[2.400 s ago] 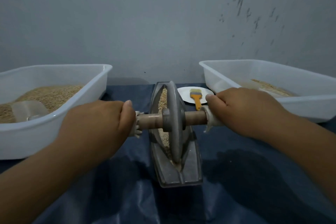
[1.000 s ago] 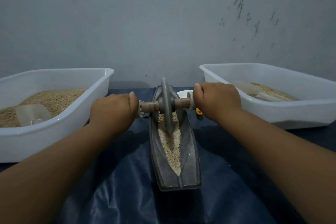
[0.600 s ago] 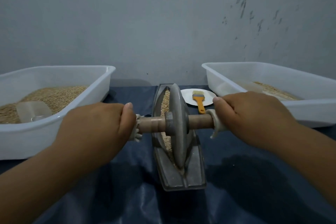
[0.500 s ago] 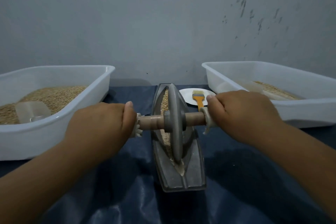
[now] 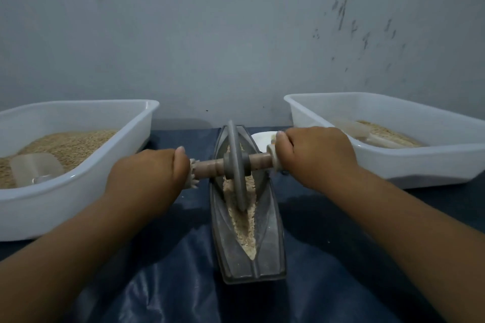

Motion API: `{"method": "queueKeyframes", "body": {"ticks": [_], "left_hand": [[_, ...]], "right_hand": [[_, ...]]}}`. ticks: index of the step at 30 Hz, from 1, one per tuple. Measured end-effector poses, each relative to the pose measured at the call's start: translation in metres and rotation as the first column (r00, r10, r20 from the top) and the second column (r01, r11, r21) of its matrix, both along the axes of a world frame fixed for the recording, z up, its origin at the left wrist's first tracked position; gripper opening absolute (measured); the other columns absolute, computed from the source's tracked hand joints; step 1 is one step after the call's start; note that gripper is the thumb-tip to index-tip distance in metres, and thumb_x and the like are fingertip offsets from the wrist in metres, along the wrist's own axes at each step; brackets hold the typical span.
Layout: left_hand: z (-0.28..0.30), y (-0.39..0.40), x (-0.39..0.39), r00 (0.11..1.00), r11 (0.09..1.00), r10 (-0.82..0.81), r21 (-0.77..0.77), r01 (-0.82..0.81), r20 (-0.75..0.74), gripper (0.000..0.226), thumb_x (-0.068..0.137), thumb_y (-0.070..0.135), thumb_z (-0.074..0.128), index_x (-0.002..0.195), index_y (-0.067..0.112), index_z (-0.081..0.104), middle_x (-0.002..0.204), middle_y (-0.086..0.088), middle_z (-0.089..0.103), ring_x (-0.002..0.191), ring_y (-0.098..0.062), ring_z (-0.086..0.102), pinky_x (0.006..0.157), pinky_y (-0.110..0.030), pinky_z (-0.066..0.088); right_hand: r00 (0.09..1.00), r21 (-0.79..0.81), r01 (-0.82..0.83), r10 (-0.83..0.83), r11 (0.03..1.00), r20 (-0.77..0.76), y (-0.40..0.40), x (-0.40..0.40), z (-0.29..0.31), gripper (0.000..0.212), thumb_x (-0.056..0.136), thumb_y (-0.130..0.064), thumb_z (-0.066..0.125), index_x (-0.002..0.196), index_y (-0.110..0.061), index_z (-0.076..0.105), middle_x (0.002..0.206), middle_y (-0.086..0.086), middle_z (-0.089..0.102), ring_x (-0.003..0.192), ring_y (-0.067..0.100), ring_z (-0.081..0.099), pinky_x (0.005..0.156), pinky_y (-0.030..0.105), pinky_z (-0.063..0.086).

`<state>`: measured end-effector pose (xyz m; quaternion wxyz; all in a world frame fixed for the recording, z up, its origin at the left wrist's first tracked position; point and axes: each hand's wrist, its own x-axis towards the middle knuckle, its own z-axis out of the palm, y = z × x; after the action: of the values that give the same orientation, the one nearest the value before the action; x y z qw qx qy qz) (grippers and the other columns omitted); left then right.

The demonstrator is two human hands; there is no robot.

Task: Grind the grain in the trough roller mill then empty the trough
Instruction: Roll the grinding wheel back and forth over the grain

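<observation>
Grinding looks to be in the middle, not the end. Grain lies along the bottom of the metal trough as a pale strip with a groove pressed down its middle; some of it looks crushed and powdery, but whether any whole kernels remain is too fine to tell. The trough sits on the dark blue sheet over the tabletop, pointing away from the person, between two white tubs. Emptying has not begun, judging by the full trough still flat on the sheet.

The wheel stands upright on its edge in the far half of the trough, biting into the grain. A wooden axle runs through its hub out to both sides. The left hand is wrapped around the left end of the axle, thumb on top, and the right hand is wrapped around the right end the same way. Both forearms reach forward, nearly straight, the right hand slightly farther away than the left.

The left tub holds a heap of grain and a clear scoop. The right tub holds a thinner layer, probably where the ground batch goes.
</observation>
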<state>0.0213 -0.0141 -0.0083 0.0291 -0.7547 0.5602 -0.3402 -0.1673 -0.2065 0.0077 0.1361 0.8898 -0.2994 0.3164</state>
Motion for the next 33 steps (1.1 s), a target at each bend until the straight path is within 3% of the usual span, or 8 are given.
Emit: {"method": "queueKeyframes", "body": {"ticks": [5, 8, 16, 22, 26, 28, 31, 33], "left_hand": [[0.016, 0.031, -0.020, 0.987, 0.987, -0.140, -0.088, 0.133, -0.077, 0.017, 0.082, 0.016, 0.060, 0.070, 0.004, 0.058, 0.047, -0.006, 0.046, 0.038, -0.015, 0.029, 0.044, -0.010, 0.018], [0.020, 0.038, -0.024, 0.979, 0.975, -0.201, -0.103, 0.196, -0.032, 0.024, 0.083, 0.013, 0.041, 0.074, -0.001, 0.058, 0.050, -0.011, 0.047, 0.038, -0.020, 0.032, 0.043, -0.019, 0.028], [-0.002, -0.008, 0.010, 0.994, 0.996, 0.085, -0.019, -0.084, 0.061, 0.062, 0.045, -0.001, 0.087, 0.098, -0.016, 0.060, 0.060, -0.023, 0.056, 0.039, -0.035, 0.051, 0.037, -0.035, 0.041], [-0.004, -0.032, 0.023, 0.973, 0.973, 0.229, 0.023, -0.230, 0.018, 0.056, 0.077, 0.015, 0.073, 0.124, -0.006, 0.051, 0.083, -0.017, 0.063, 0.064, -0.035, 0.061, 0.048, -0.036, 0.044], [-0.006, -0.004, 0.006, 0.999, 0.999, 0.045, -0.017, -0.045, -0.017, 0.049, 0.053, 0.004, 0.083, 0.094, -0.009, 0.059, 0.061, -0.019, 0.055, 0.042, -0.033, 0.051, 0.038, -0.033, 0.039], [-0.004, 0.014, -0.006, 0.999, 0.994, -0.046, -0.099, 0.044, -0.023, 0.018, 0.075, 0.017, 0.062, 0.082, 0.001, 0.057, 0.056, -0.013, 0.050, 0.039, -0.030, 0.047, 0.037, -0.031, 0.042], [0.005, 0.030, -0.017, 0.984, 0.967, -0.155, -0.219, 0.132, -0.092, 0.051, 0.100, 0.033, 0.016, 0.069, 0.011, 0.050, 0.051, -0.003, 0.045, 0.037, -0.024, 0.041, 0.037, -0.028, 0.039], [0.010, 0.035, -0.023, 0.971, 0.958, -0.213, -0.218, 0.186, -0.109, 0.032, 0.096, 0.029, 0.033, 0.071, 0.012, 0.045, 0.049, -0.002, 0.042, 0.036, -0.020, 0.037, 0.036, -0.030, 0.037]], "right_hand": [[0.995, 0.130, -0.015, 0.028, 0.991, -0.100, 0.029, -0.048, 0.008, 0.047, 0.094, -0.046, 0.019, 0.063, -0.023, 0.046, 0.063, -0.001, 0.053, 0.062, 0.019, 0.050, 0.056, 0.035, 0.036], [0.990, 0.185, -0.015, 0.041, 0.983, -0.138, 0.033, -0.057, 0.015, 0.050, 0.089, -0.049, 0.015, 0.059, -0.022, 0.044, 0.059, -0.002, 0.049, 0.058, 0.015, 0.047, 0.050, 0.032, 0.026], [0.999, 0.121, 0.043, -0.044, 0.992, 0.013, -0.015, 0.007, -0.003, 0.049, 0.099, -0.041, 0.020, 0.062, -0.023, 0.047, 0.057, -0.005, 0.042, 0.053, 0.013, 0.037, 0.051, 0.029, 0.024], [0.999, 0.103, 0.019, -0.024, 0.994, 0.047, -0.031, 0.034, 0.004, 0.052, 0.100, -0.038, 0.019, 0.057, -0.020, 0.042, 0.055, -0.004, 0.040, 0.062, 0.024, 0.046, 0.062, 0.033, 0.030], [1.000, 0.046, -0.017, 0.018, 0.999, -0.006, -0.008, 0.005, 0.003, 0.046, 0.098, -0.037, 0.023, 0.060, -0.021, 0.043, 0.057, -0.002, 0.046, 0.060, 0.024, 0.048, 0.060, 0.034, 0.031], [0.999, 0.031, -0.025, 0.025, 0.999, -0.027, 0.008, -0.019, -0.001, 0.043, 0.096, -0.039, 0.023, 0.063, -0.022, 0.045, 0.058, -0.001, 0.048, 0.058, 0.023, 0.047, 0.056, 0.034, 0.030], [0.997, 0.089, -0.017, 0.023, 0.996, -0.075, 0.026, -0.044, 0.007, 0.046, 0.095, -0.044, 0.019, 0.061, -0.025, 0.042, 0.057, -0.004, 0.049, 0.055, 0.012, 0.044, 0.052, 0.031, 0.031], [0.994, 0.105, -0.010, 0.021, 0.994, -0.103, 0.031, -0.048, 0.011, 0.047, 0.096, -0.044, 0.020, 0.061, -0.024, 0.043, 0.059, -0.003, 0.050, 0.056, 0.012, 0.046, 0.055, 0.032, 0.038]]}}
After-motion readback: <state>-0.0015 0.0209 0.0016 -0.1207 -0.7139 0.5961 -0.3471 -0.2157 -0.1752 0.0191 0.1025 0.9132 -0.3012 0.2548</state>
